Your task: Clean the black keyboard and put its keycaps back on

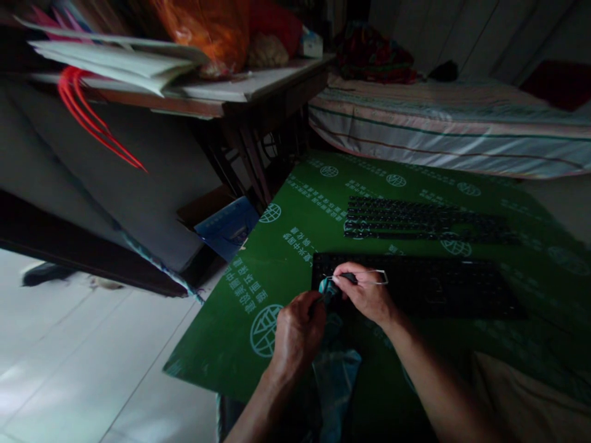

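Over the left end of a black keyboard base [475,286], my two hands are close together. My right hand [369,292] is closed on a wire keycap puller [381,277], whose metal loop sticks out to the right. My left hand [298,329] is closed around a blue-green checked cloth [338,381]. The cloth's upper end rises between my hands to the puller's tip, and the rest hangs down toward the table's near edge. Whether cloth and wire touch cannot be made out in the dim light. Behind the base, black keycaps [397,215] lie in several rows.
Everything rests on a green printed table [249,332]. A brown cloth [512,394] lies at the near right. Beyond are a bed [438,132] and a side desk [221,92] with papers and an orange bag [207,34]. A blue box [228,227] stands below on the left.
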{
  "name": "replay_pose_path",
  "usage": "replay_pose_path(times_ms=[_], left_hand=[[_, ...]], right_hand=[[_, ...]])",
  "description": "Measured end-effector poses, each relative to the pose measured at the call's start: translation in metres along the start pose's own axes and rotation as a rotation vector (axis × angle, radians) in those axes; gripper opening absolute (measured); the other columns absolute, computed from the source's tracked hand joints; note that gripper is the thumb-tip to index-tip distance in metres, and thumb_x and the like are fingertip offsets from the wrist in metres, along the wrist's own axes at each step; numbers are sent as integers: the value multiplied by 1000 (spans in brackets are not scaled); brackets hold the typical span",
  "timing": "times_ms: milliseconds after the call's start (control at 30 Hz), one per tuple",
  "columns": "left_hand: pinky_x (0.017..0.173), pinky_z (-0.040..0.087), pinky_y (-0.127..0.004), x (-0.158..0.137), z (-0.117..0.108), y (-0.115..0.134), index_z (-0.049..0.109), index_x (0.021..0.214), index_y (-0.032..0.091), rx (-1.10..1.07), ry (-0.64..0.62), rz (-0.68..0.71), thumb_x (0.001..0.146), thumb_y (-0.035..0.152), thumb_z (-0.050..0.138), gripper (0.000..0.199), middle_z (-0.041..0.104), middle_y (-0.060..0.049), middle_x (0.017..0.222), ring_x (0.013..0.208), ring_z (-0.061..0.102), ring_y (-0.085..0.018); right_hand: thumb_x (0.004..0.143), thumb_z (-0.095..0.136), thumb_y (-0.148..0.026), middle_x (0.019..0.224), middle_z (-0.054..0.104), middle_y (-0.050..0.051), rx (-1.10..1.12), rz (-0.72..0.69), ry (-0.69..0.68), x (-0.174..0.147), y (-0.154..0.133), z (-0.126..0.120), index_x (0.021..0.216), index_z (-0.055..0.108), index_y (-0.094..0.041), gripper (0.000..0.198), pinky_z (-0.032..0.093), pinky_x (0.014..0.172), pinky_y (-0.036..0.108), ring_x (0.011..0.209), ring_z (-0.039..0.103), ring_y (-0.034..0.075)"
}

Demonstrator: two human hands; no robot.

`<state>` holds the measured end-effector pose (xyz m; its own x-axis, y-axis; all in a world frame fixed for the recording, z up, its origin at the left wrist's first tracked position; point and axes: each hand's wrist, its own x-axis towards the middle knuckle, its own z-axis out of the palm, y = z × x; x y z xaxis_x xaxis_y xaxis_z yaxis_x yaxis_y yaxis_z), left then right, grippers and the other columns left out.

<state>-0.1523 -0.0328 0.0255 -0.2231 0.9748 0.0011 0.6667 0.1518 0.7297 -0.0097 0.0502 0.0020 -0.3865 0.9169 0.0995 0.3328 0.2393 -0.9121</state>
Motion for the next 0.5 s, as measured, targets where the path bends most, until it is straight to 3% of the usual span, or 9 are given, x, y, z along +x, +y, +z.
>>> replay_pose_path(times_ms=[500], left_hand=[[57, 45, -21, 2, -2, 0, 69, 83, 17, -12, -36, 32, 79, 15, 46, 23, 69, -2, 69, 61, 63, -14]], right_hand=[[83, 52, -31, 60, 58, -2, -19, 1, -6, 3, -1, -2, 81, 63, -18, 16, 41, 50, 19, 51, 54, 10]])
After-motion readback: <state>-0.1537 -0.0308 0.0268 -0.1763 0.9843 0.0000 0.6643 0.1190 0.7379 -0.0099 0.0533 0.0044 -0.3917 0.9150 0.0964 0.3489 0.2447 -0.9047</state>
